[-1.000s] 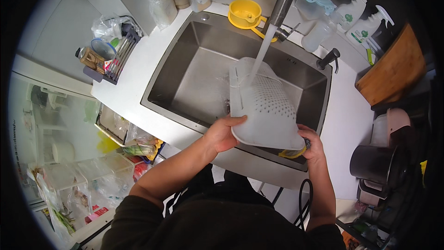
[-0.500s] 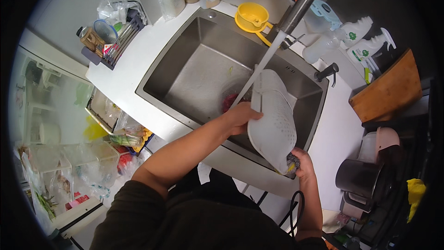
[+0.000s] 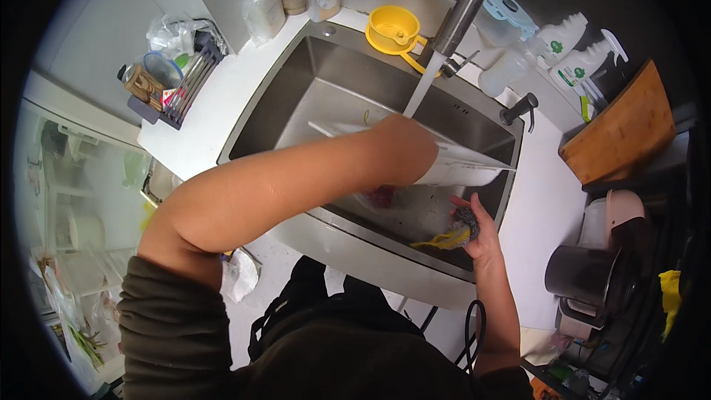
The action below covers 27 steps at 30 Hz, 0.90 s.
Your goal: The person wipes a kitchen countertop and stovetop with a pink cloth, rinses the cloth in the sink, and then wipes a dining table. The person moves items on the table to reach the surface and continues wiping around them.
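Note:
My left hand (image 3: pixel 406 147) grips the white colander (image 3: pixel 466 168) inside the steel sink (image 3: pixel 514 130); its fingers are largely hidden and it is slightly blurred. The colander is tilted under the running water (image 3: pixel 421 92) from the tap (image 3: pixel 469 11). My right hand (image 3: pixel 479 226) holds a grey scrubber with a yellow strip (image 3: pixel 452 240) at the sink's lower right, apart from the colander. A reddish item (image 3: pixel 383 195) lies in the sink, partly hidden.
A yellow strainer (image 3: pixel 392 30) is behind the sink, with bottles (image 3: pixel 574 67) to its right. A cutting board (image 3: pixel 618 122) and dark pot (image 3: pixel 585 276) stand along the right. A utensil rack (image 3: pixel 181 92) is on the left counter.
My left forearm has swung up and across the sink, turning the colander sideways beneath the water. My right hand has let go of the colander's edge and still holds the scrubber.

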Available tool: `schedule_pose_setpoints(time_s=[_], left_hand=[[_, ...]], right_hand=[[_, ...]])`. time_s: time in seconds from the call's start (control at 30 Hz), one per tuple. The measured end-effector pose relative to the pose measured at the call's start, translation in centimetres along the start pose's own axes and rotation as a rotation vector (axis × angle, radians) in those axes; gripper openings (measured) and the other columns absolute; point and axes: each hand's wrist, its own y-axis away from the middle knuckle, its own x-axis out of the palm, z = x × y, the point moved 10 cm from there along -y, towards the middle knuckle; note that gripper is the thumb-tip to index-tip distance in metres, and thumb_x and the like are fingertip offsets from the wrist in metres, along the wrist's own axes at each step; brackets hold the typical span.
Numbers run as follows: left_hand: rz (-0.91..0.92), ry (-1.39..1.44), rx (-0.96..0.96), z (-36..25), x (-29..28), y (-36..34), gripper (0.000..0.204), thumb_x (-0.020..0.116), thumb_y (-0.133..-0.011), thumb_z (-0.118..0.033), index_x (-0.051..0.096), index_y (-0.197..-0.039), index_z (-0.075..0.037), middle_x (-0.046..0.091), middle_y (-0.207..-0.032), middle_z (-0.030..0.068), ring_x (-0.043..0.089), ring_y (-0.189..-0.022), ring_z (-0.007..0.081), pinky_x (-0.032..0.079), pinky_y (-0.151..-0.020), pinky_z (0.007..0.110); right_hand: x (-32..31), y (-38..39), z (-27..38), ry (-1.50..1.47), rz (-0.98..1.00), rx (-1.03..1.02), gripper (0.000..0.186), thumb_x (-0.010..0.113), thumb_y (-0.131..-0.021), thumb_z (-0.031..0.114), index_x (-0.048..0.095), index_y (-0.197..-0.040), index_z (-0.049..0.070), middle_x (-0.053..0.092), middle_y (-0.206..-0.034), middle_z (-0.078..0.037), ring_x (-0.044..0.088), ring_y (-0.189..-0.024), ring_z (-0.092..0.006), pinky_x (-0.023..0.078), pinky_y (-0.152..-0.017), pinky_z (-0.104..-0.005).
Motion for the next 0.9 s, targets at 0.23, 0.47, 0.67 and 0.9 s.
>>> schedule_pose_setpoints(time_s=[0.23, 0.47, 0.67, 0.9], left_hand=[[-0.192, -0.135, -0.031, 0.3, 6.2, 1.6, 0.036, 0.056, -0.072, -0.016, 0.051, -0.105, 0.000, 0.059, -0.076, 0.0086, 0.061, -0.071, 0.0224, 0.048, -0.059, 0.034], [-0.460, -0.240, 0.086, -0.7, 11.7, 2.7, 0.044, 0.053, -0.070, -0.015, 0.051, -0.110, 0.001, 0.054, -0.075, 0.0057, 0.055, -0.071, 0.0198, 0.044, -0.066, 0.029], [-0.641, 0.263, -0.014, 5.4, 7.9, 7.5, 0.047, 0.066, -0.071, -0.024, 0.053, -0.109, -0.001, 0.056, -0.103, 0.0164, 0.050, -0.098, 0.0332, 0.036, -0.087, 0.042], [-0.462, 2.152, -0.518, 12.6, 12.6, 10.9, 0.068, 0.054, -0.082, -0.046, 0.032, -0.131, -0.004, 0.044, -0.125, 0.0180, 0.045, -0.115, 0.0305, 0.042, -0.091, 0.042]], right_hand=[[4.2, -4.5, -2.8, -0.270, 0.008, -0.024, 0.052, 0.061, -0.080, 0.042, 0.049, -0.109, 0.001, 0.060, -0.090, -0.012, 0.059, -0.074, -0.0196, 0.051, -0.065, -0.0307], [2.4, -9.2, -7.4, -0.140, -0.127, 0.143, 0.038, 0.065, -0.073, 0.022, 0.052, -0.104, 0.003, 0.057, -0.095, -0.011, 0.056, -0.086, -0.0249, 0.047, -0.079, -0.0368], [1.5, -8.7, -9.0, -0.134, -0.157, 0.190, 0.036, 0.058, -0.070, 0.013, 0.051, -0.103, 0.001, 0.056, -0.097, -0.014, 0.055, -0.090, -0.0297, 0.044, -0.083, -0.0435], [6.5, -7.5, -9.2, -0.231, 0.048, 0.256, 0.038, 0.058, -0.070, 0.019, 0.050, -0.102, 0.000, 0.054, -0.099, -0.015, 0.055, -0.089, -0.0312, 0.044, -0.082, -0.0482]])
